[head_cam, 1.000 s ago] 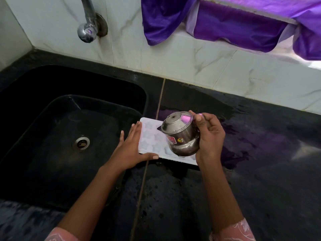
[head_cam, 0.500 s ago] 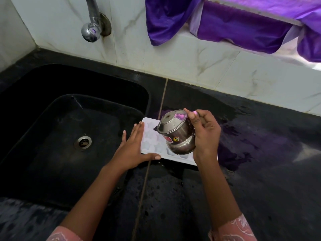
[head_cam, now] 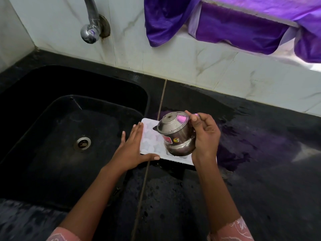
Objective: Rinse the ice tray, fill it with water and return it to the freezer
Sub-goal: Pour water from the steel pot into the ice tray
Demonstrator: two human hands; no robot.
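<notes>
Right hand [head_cam: 205,136] curled round the steel jug [head_cam: 177,134], which is tipped spout-left directly over the ice tray [head_cam: 149,136]. Left hand [head_cam: 130,152] flat, fingers straight against the tray's left end, thumb along its near edge. Tray lies on the black counter [head_cam: 260,171] just right of the sink [head_cam: 52,136], long axis left-right. I read this as filling. Left hand is nearer for the lift.

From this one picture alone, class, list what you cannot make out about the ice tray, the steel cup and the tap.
Head view:
- Ice tray: its right end is hidden behind the steel cup and right hand.
- Water in the tray's cells: too pale to tell.
- Cup's inside: its mouth faces away.
- Tap: top cut off by the upper edge.
</notes>
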